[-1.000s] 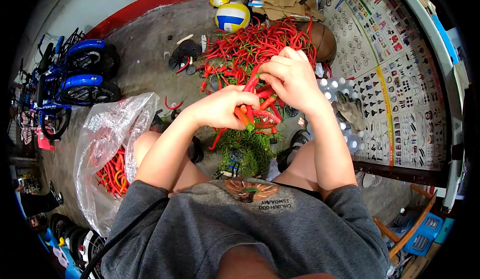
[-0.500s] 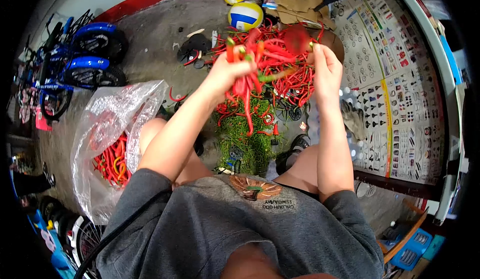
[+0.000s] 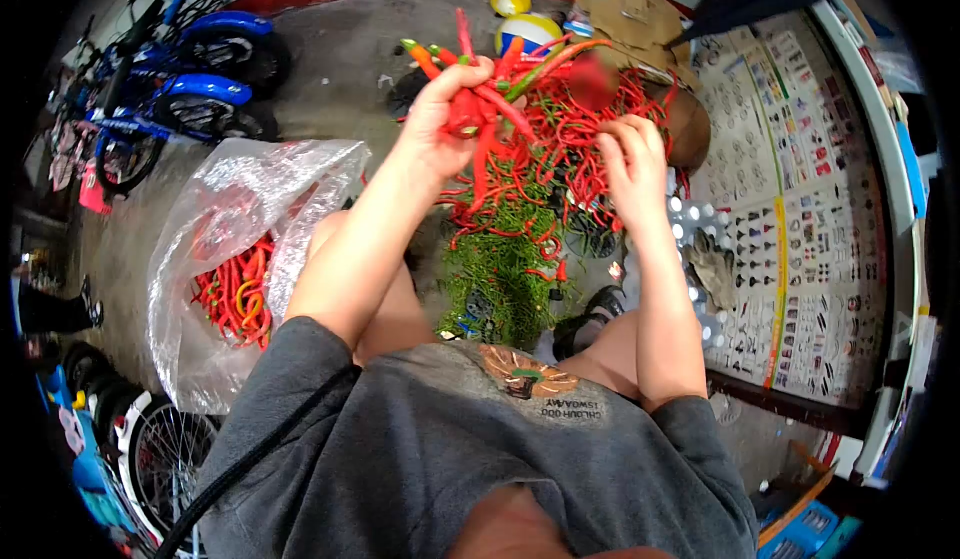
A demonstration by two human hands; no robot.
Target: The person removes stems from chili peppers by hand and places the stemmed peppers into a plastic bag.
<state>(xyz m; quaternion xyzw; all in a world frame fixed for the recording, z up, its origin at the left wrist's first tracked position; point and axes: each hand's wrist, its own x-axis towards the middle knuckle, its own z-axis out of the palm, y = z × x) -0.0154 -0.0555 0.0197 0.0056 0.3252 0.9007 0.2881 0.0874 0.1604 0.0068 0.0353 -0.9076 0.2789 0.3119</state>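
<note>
A bunch of red chili peppers (image 3: pixel 484 149), some with green stems and one partly green, is gripped in my left hand (image 3: pixel 447 109). My left fingers wrap round the bunch, with peppers sticking out above and below. My right hand (image 3: pixel 637 174) is over the right side of a heap of red chilies (image 3: pixel 570 149), its fingers bent and thumb apart, with nothing visible in it. Below the heap lies a mass of green stems (image 3: pixel 505 279). At left, a clear plastic bag (image 3: pixel 335 164) holds more red chilies (image 3: pixel 236 294).
Blue bicycles (image 3: pixel 210 89) stand at far left, and a spoked wheel (image 3: pixel 165 459) is at lower left. A ball (image 3: pixel 527 35) and cardboard (image 3: pixel 630 19) lie behind the heap. To the right are a glove (image 3: pixel 712 271) and a printed poster sheet (image 3: pixel 810 289).
My right hand has come down from its raised pinch toward the heap, and its fingers have parted. My left hand still holds the chili bunch, now turned more upright. The view has shifted slightly.
</note>
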